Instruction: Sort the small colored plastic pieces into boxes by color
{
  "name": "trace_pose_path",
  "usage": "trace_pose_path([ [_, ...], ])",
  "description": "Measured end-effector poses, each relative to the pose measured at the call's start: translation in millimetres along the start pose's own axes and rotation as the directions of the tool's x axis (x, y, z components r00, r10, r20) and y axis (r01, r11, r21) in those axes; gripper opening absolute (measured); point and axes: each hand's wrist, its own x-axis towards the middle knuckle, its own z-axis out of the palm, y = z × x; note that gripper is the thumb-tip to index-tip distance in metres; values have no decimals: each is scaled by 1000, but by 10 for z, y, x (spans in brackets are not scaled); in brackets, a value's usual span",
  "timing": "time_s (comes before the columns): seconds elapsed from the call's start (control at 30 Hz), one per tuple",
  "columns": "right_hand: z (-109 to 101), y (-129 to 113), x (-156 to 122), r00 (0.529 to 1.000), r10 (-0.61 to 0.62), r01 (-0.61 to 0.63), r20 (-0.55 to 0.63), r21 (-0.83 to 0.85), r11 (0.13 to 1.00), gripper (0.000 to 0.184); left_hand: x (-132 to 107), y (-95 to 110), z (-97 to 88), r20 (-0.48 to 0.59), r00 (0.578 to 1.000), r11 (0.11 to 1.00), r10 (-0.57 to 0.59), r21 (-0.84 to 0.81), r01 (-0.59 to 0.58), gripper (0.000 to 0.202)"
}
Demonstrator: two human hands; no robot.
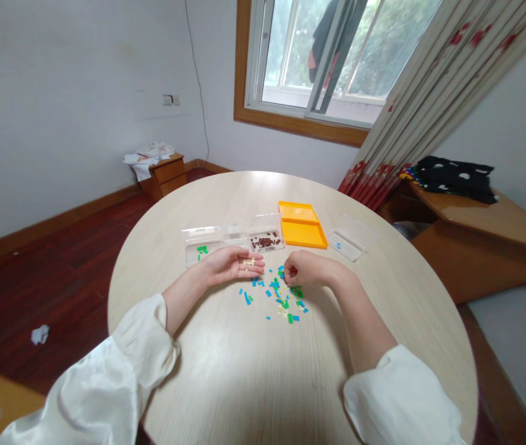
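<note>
Head view is showing the left hand lying palm-up on the round table, fingers flat and spread open, with a few small pale pieces resting on the fingers. Nothing is being clamped by it; the pieces are simply lying there. The right hand is curling into a loose fist, fingertips pinching down at the near edge of the scattered pile; whether a piece is caught between them cannot be told.

Between and just in front of both hands, loose blue, green and yellow pieces are lying scattered on the tabletop. Just beyond the left hand, a clear compartment tray is sitting with green bits in its left cell and dark brown bits in its right cell. Beside it to the right, an orange tray is lying flat, and further right a clear lid is resting apart from the others.
</note>
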Motion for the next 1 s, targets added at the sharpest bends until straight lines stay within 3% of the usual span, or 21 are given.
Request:
trace_pose_path([
  [0.2, 43, 0, 49, 996, -2, 1, 88, 13, 1000, 13, 0, 4, 2, 3, 1000, 1000, 19, -24, -19, 24],
  [0.6, 96, -4, 77, 999, 26, -24, 42, -61, 998, 17, 16, 0, -29, 24, 999, 1000, 21, -24, -20, 22],
  [0.8, 86, 14, 89, 995, 99, -99, 1, -51, 994, 19, 11, -2, -24, 4, 1000, 1000, 16, -21, -16, 23],
  [1.0, 76, -29, 66, 994, 108, -107, 23, -51, 993, 19, 16, -8, -37, 15, 1000, 1000, 19, -17, -18, 22],
])
